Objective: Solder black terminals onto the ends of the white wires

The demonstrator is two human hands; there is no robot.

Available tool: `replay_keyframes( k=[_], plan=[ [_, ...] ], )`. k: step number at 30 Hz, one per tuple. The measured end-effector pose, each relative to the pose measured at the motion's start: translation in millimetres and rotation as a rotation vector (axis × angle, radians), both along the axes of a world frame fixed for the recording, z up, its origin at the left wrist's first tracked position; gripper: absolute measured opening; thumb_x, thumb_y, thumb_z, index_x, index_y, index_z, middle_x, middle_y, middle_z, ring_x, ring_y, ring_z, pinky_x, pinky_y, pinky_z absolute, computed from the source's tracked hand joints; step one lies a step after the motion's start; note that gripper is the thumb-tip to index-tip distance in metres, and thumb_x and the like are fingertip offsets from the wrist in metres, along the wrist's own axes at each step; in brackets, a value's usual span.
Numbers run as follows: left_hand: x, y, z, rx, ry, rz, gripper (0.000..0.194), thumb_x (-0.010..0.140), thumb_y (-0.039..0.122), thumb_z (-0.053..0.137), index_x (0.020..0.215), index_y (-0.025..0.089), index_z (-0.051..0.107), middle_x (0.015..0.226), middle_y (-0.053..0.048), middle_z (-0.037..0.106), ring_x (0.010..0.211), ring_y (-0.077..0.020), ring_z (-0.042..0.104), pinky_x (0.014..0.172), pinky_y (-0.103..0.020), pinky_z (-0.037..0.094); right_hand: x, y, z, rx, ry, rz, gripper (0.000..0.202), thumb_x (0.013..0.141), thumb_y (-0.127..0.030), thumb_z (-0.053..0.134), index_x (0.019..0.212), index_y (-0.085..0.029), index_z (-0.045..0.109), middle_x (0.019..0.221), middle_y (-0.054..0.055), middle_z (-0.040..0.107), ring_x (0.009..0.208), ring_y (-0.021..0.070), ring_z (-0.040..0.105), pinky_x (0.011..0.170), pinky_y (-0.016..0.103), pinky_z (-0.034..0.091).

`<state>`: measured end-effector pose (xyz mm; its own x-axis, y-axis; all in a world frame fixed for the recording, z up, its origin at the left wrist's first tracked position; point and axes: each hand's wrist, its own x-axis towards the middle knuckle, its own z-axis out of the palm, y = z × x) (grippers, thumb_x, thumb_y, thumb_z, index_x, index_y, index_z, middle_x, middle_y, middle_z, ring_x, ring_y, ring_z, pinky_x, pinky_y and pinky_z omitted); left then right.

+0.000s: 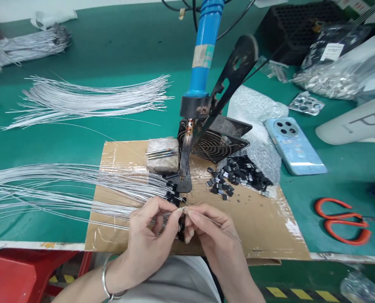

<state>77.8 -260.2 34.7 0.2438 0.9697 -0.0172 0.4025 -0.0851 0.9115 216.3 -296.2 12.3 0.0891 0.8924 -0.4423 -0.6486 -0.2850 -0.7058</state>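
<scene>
Above the front of the cardboard (253, 227), the fingertips of my left hand (152, 240) and right hand (219, 235) meet in a pinch. Both are closed on a thin wire (228, 231), which trails right across my right hand; its pinched part is hidden by the fingertips. Beside and partly under my left hand lie many white wires (124, 179), with small black pieces (173, 193) at their right ends. Just beyond my fingers, a blue soldering iron (202, 63) is fixed tip down in a black metal stand (234, 63).
Loose black pieces (244, 172) are heaped on the right of the cardboard. Behind them are a round fan grille (211, 143) and bubble wrap (253, 105). A blue phone (295, 147) and red-handled scissors (345, 223) lie right. Another white wire bundle (92, 99) lies back left.
</scene>
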Motion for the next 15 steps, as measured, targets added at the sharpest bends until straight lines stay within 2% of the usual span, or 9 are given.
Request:
replay_keyframes(
  k=[7, 15],
  plan=[
    [3.4, 2.1, 4.0, -0.093, -0.105, 0.013, 0.019, 0.094, 0.018, 0.06, 0.075, 0.018, 0.06, 0.059, 0.005, 0.056, 0.049, -0.0072, 0.038, 0.043, -0.018, 0.03, -0.6, -1.3, -3.5, 0.023, 0.0, -0.02, 0.013, 0.08, -0.033, 0.082, 0.079, -0.019, 0.082, 0.064, -0.001, 0.069, 0.051, 0.008, 0.063, 0.05, 0.016, 0.053],
    [2.3, -0.7, 1.6, 0.043, -0.018, 0.008, 0.016, 0.092, 0.015, 0.062, 0.077, 0.018, 0.061, 0.059, 0.006, 0.049, 0.047, -0.0063, 0.034, 0.043, -0.018, 0.028, 3.1, 0.7, 1.9, 0.015, -0.041, 0.006, 0.018, 0.08, -0.035, 0.081, 0.074, -0.018, 0.079, 0.064, -0.001, 0.069, 0.051, 0.0094, 0.063, 0.051, 0.02, 0.056]
  ],
)
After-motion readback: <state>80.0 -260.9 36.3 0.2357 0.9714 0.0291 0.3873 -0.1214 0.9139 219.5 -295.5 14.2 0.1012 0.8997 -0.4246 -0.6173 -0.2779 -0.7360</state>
